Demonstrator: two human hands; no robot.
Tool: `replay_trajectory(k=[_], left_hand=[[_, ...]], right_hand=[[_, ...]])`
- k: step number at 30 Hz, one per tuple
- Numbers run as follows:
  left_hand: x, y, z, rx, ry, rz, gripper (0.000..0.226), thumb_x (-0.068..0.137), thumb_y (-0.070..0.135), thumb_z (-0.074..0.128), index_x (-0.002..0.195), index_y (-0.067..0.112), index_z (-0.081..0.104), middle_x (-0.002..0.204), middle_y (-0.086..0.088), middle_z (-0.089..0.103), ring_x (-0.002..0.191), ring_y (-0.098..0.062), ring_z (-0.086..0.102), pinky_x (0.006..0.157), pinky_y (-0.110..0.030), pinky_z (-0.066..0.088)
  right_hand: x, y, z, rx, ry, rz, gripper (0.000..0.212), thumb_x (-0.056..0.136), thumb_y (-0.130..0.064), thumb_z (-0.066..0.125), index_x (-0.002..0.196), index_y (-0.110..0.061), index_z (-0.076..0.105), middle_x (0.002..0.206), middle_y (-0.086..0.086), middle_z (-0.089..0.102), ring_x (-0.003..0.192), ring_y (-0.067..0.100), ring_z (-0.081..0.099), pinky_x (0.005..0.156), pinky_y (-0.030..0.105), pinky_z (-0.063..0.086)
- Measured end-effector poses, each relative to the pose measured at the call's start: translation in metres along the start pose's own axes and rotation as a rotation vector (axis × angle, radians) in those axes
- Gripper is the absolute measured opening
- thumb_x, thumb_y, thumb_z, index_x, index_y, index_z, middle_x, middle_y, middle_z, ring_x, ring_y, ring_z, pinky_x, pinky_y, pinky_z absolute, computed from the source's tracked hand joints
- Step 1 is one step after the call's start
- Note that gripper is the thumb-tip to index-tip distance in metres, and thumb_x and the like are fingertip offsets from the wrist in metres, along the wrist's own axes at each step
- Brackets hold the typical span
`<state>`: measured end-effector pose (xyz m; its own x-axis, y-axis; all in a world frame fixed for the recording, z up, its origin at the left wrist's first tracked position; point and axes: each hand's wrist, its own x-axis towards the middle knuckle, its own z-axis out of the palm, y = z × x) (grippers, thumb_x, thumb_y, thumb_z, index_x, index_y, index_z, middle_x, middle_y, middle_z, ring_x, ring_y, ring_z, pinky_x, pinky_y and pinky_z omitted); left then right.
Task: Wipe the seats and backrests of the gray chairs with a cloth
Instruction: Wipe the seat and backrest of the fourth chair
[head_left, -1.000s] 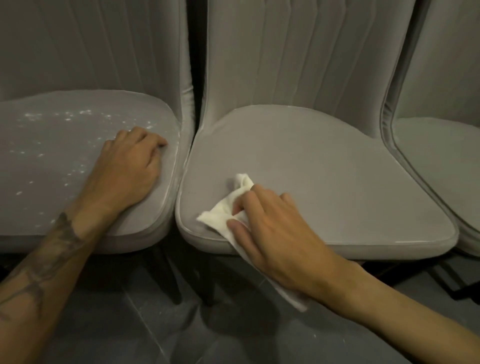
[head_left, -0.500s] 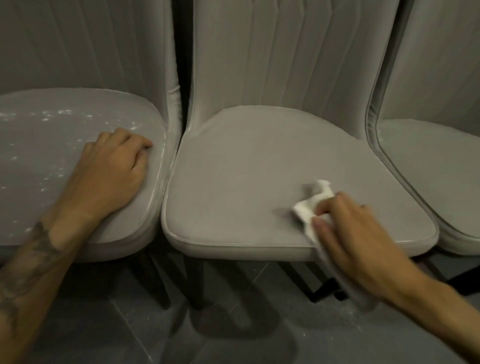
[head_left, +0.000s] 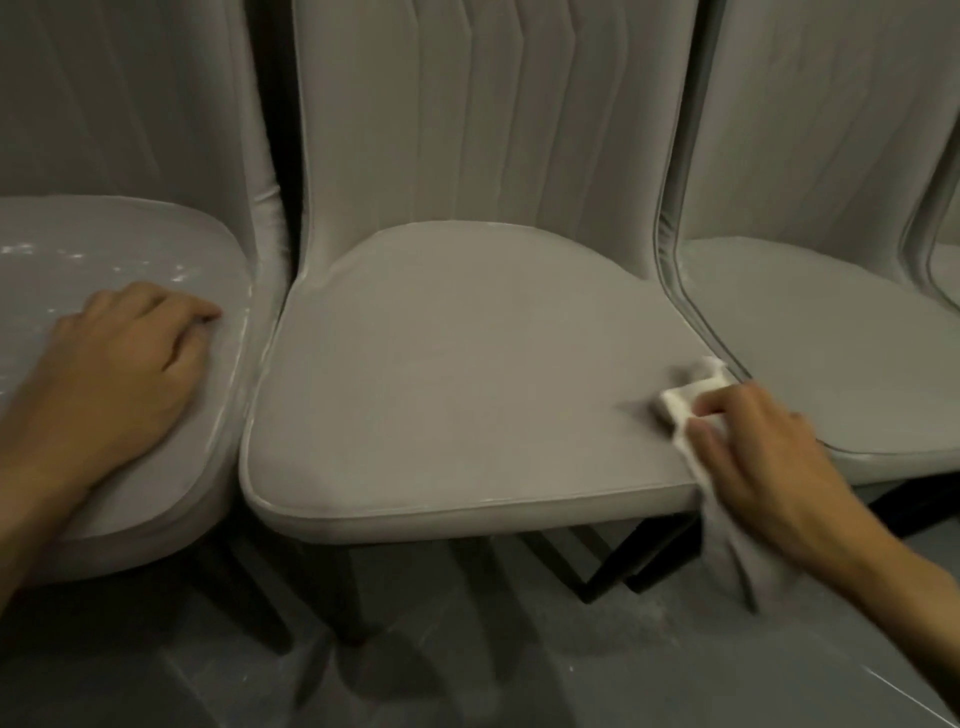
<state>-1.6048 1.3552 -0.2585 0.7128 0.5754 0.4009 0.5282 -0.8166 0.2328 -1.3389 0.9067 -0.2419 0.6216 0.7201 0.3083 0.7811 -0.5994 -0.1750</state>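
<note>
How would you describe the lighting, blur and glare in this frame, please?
Head view: dim, warm light; the right hand and cloth are smeared by motion blur; glossy glare streaks the left seat; the wide-angle lens bows the backrests at the edges.

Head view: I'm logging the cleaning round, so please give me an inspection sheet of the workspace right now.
Surface: middle chair seat, gray, no specks seen; its backrest is ribbed.
Job's things: white cloth lies near the middle seat's right edge, its tail hanging past the front edge; left chair seat is dotted with white specks; right chair seat shows no specks.
Clutter: nothing seen.
Hands: right hand grips the cloth against the seat; left hand rests on the left seat, holding nothing.
Cables: nothing seen.
Surroundings: floor, dark gray; chair legs, black.
</note>
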Motion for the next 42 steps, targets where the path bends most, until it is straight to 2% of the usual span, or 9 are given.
replay_trajectory(k=[5,10,14,18,24,29,35,39,42], left_hand=[[0.000,0.004,-0.002,0.010,-0.012,-0.021,0.039,0.100,0.046,0.034,0.121,0.029,0.062,0.117,-0.011,0.062,0.102,-0.045,0.059,0.092,-0.062,0.049],[0.000,0.008,-0.004,0.024,-0.029,-0.034,0.043,0.098,0.046,0.033,0.121,0.026,0.063,0.116,-0.011,0.062,0.100,-0.044,0.059,0.091,-0.062,0.049],[0.004,0.008,-0.004,0.069,-0.068,-0.024,0.046,0.097,0.048,0.032,0.119,0.023,0.064,0.114,-0.014,0.063,0.099,-0.046,0.059,0.087,-0.063,0.049],[0.013,0.014,-0.007,0.142,-0.110,-0.009,0.041,0.098,0.052,0.033,0.113,0.027,0.062,0.109,-0.013,0.061,0.093,-0.043,0.059,0.081,-0.058,0.051],[0.040,0.036,-0.004,0.166,-0.162,0.071,0.047,0.098,0.050,0.034,0.114,0.020,0.066,0.112,-0.013,0.061,0.097,-0.041,0.060,0.084,-0.055,0.051],[0.057,0.041,0.005,0.142,-0.151,0.089,0.053,0.096,0.052,0.031,0.113,0.017,0.067,0.110,-0.011,0.060,0.096,-0.038,0.059,0.082,-0.050,0.049],[0.059,0.035,0.021,0.117,-0.080,0.060,0.045,0.097,0.048,0.037,0.116,0.020,0.067,0.109,-0.004,0.055,0.095,-0.031,0.055,0.080,-0.048,0.046],[0.059,0.034,0.025,0.134,-0.064,0.075,0.043,0.098,0.047,0.039,0.117,0.019,0.066,0.110,-0.004,0.055,0.095,-0.029,0.053,0.080,-0.048,0.046],[0.058,0.036,0.027,0.135,-0.037,0.064,0.045,0.097,0.045,0.040,0.118,0.017,0.068,0.111,-0.007,0.057,0.096,-0.033,0.055,0.080,-0.051,0.046]], right_hand=[[0.009,0.006,-0.004,0.001,0.022,0.179,0.019,0.101,-0.041,0.041,0.102,-0.024,0.048,0.103,0.002,0.051,0.091,0.034,0.053,0.077,0.034,0.025],[0.021,-0.075,0.018,0.151,-0.051,-0.107,0.012,0.105,-0.038,0.040,0.107,-0.028,0.048,0.103,-0.014,0.042,0.080,0.004,0.037,0.074,0.026,0.025],[0.058,-0.072,0.019,0.134,-0.113,-0.208,0.018,0.106,-0.041,0.032,0.106,-0.028,0.044,0.104,-0.008,0.046,0.089,0.011,0.044,0.081,0.033,0.030],[0.120,-0.031,0.031,0.012,-0.111,0.015,0.020,0.104,-0.034,0.038,0.109,-0.017,0.048,0.115,0.008,0.052,0.104,0.033,0.051,0.086,0.042,0.034],[0.199,-0.031,0.050,0.005,0.008,0.374,0.040,0.102,-0.023,0.043,0.126,0.010,0.045,0.132,0.029,0.049,0.118,0.044,0.050,0.100,0.047,0.041],[0.224,-0.046,0.076,-0.090,-0.021,0.107,0.036,0.103,-0.020,0.043,0.128,0.005,0.047,0.131,0.026,0.045,0.113,0.040,0.045,0.096,0.041,0.033],[0.278,-0.035,0.091,-0.124,0.030,0.315,0.030,0.100,-0.007,0.039,0.126,0.007,0.046,0.130,0.027,0.048,0.113,0.041,0.046,0.096,0.042,0.034],[0.301,-0.055,0.105,0.043,-0.023,0.134,0.034,0.101,-0.008,0.039,0.129,0.008,0.048,0.129,0.027,0.049,0.114,0.043,0.045,0.098,0.041,0.035],[0.305,-0.047,0.106,-0.025,-0.034,0.024,0.033,0.102,-0.010,0.037,0.128,0.006,0.049,0.125,0.024,0.050,0.109,0.040,0.047,0.095,0.041,0.037]])
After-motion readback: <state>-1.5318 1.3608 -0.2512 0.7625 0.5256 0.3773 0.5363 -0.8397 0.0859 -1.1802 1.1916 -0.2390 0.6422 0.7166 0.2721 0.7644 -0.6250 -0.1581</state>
